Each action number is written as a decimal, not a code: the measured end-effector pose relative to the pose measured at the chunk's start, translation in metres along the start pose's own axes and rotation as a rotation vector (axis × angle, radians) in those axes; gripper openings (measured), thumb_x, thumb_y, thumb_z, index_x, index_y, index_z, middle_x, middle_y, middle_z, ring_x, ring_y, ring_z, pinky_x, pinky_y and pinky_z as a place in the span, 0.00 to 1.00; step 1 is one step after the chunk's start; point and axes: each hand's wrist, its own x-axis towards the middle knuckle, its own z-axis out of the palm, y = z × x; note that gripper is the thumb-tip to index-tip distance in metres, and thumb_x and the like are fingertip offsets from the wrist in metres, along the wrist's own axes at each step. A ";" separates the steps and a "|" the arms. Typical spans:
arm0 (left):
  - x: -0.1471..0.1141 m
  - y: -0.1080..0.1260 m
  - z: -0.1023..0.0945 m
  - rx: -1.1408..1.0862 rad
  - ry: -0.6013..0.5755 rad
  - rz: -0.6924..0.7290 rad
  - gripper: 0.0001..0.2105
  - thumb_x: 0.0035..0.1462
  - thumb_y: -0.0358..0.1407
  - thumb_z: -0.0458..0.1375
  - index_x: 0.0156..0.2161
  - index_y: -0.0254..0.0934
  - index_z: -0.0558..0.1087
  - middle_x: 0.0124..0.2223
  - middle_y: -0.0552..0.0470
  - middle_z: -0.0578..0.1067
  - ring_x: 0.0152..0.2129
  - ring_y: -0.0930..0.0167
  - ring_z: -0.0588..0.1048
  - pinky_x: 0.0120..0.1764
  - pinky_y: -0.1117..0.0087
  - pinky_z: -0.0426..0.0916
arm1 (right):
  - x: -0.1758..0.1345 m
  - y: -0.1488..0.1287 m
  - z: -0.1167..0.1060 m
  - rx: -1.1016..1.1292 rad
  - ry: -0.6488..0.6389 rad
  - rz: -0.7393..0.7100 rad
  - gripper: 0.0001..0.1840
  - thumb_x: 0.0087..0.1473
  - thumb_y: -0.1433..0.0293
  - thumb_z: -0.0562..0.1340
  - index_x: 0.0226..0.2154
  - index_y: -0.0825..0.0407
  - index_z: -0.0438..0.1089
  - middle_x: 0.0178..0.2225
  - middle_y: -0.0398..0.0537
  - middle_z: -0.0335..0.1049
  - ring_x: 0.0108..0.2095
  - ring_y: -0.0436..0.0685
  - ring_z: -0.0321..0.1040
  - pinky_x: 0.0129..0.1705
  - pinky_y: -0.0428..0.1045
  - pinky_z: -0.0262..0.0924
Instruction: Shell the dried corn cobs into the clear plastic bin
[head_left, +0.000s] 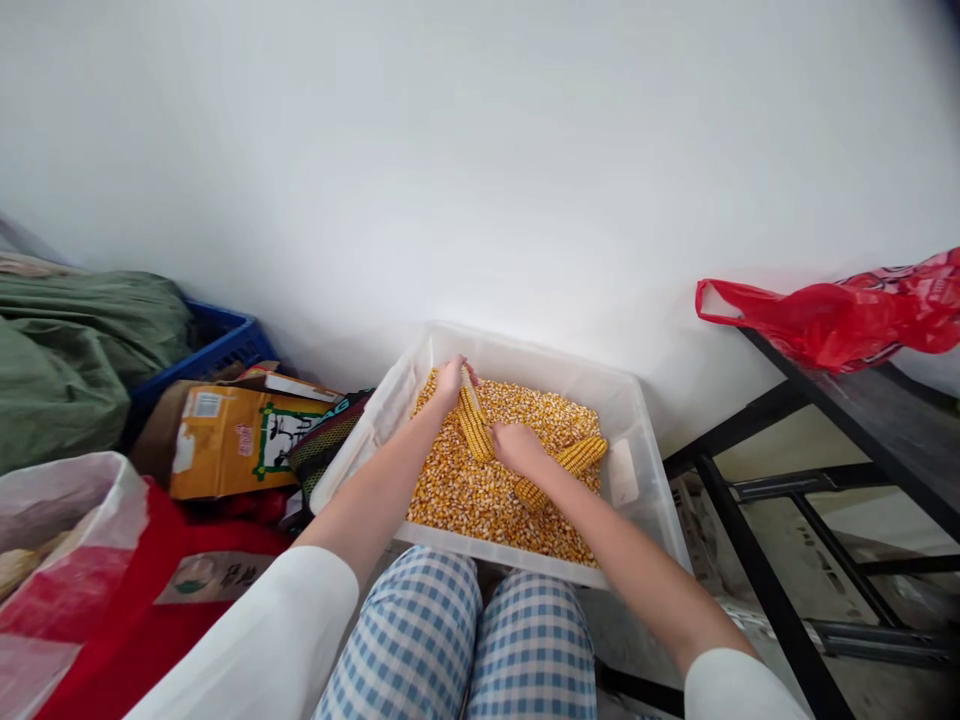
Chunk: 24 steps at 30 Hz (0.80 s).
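A clear plastic bin (645, 490) full of loose yellow corn kernels (457, 500) stands in front of my knees. Over the kernels, my left hand (451, 378) is closed around the upper end of a corn cob (474, 425), which slants down toward the right. At the cob's lower end my right hand (517, 447) is closed with its fingers against the side; whether it grips the cob too is hard to make out. Another corn cob (581, 456) lies on the kernels, partly hidden under my right forearm.
To the left are an orange cardboard box (225, 445), a blue crate (225, 345) under green cloth (82, 350), and a red-and-white bag (112, 560). A black metal frame (757, 560) stands close on the right, with a red plastic bag (840, 320) on top. A white wall (480, 180) rises behind the bin.
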 end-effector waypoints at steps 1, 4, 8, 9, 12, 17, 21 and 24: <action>-0.001 0.001 0.001 0.011 -0.008 0.005 0.11 0.46 0.39 0.48 0.19 0.36 0.65 0.14 0.48 0.67 0.12 0.70 0.66 0.19 0.71 0.60 | -0.001 0.002 -0.003 0.005 0.014 -0.006 0.21 0.60 0.63 0.43 0.40 0.55 0.67 0.35 0.58 0.72 0.37 0.59 0.70 0.39 0.51 0.59; -0.002 0.002 0.003 0.019 -0.020 0.003 0.12 0.46 0.39 0.48 0.19 0.35 0.65 0.14 0.48 0.67 0.12 0.70 0.65 0.19 0.71 0.60 | -0.003 0.008 -0.009 0.009 0.044 0.001 0.26 0.60 0.61 0.39 0.38 0.54 0.68 0.35 0.58 0.72 0.37 0.59 0.69 0.39 0.51 0.58; 0.003 -0.002 -0.002 -0.028 0.002 -0.045 0.12 0.46 0.40 0.48 0.20 0.36 0.65 0.14 0.49 0.67 0.13 0.69 0.67 0.20 0.70 0.60 | -0.002 0.009 -0.010 0.034 0.044 0.032 0.26 0.61 0.61 0.38 0.39 0.54 0.67 0.35 0.57 0.72 0.36 0.58 0.69 0.38 0.50 0.57; 0.005 -0.003 -0.003 -0.037 0.012 -0.052 0.11 0.46 0.41 0.49 0.20 0.36 0.65 0.14 0.49 0.67 0.13 0.69 0.67 0.20 0.70 0.60 | -0.001 0.008 -0.008 0.046 0.047 0.032 0.26 0.61 0.61 0.37 0.40 0.54 0.66 0.35 0.57 0.72 0.36 0.58 0.69 0.38 0.49 0.57; 0.009 -0.007 -0.006 -0.042 0.015 -0.046 0.11 0.45 0.41 0.49 0.20 0.36 0.65 0.15 0.50 0.67 0.13 0.70 0.67 0.21 0.70 0.61 | 0.005 0.001 -0.003 0.091 0.047 0.011 0.25 0.61 0.62 0.37 0.42 0.54 0.64 0.35 0.55 0.72 0.36 0.57 0.69 0.37 0.48 0.58; 0.008 -0.006 -0.004 -0.032 -0.011 -0.023 0.11 0.45 0.41 0.49 0.20 0.36 0.65 0.15 0.49 0.67 0.13 0.70 0.67 0.20 0.70 0.61 | 0.014 -0.011 0.004 0.096 0.039 0.019 0.22 0.61 0.64 0.39 0.43 0.55 0.63 0.34 0.57 0.72 0.36 0.58 0.70 0.37 0.49 0.59; 0.006 -0.004 -0.003 -0.020 -0.004 -0.026 0.11 0.46 0.40 0.49 0.20 0.36 0.65 0.15 0.49 0.68 0.13 0.70 0.67 0.21 0.71 0.61 | 0.014 -0.015 0.006 0.088 0.042 0.053 0.21 0.61 0.65 0.40 0.44 0.55 0.62 0.34 0.57 0.72 0.36 0.59 0.70 0.37 0.51 0.60; 0.005 -0.003 -0.003 -0.046 0.023 -0.046 0.11 0.46 0.39 0.48 0.19 0.36 0.65 0.14 0.49 0.67 0.13 0.70 0.67 0.21 0.70 0.61 | 0.013 -0.016 0.009 0.062 0.034 0.052 0.18 0.60 0.66 0.43 0.44 0.55 0.61 0.34 0.58 0.72 0.36 0.60 0.71 0.37 0.52 0.61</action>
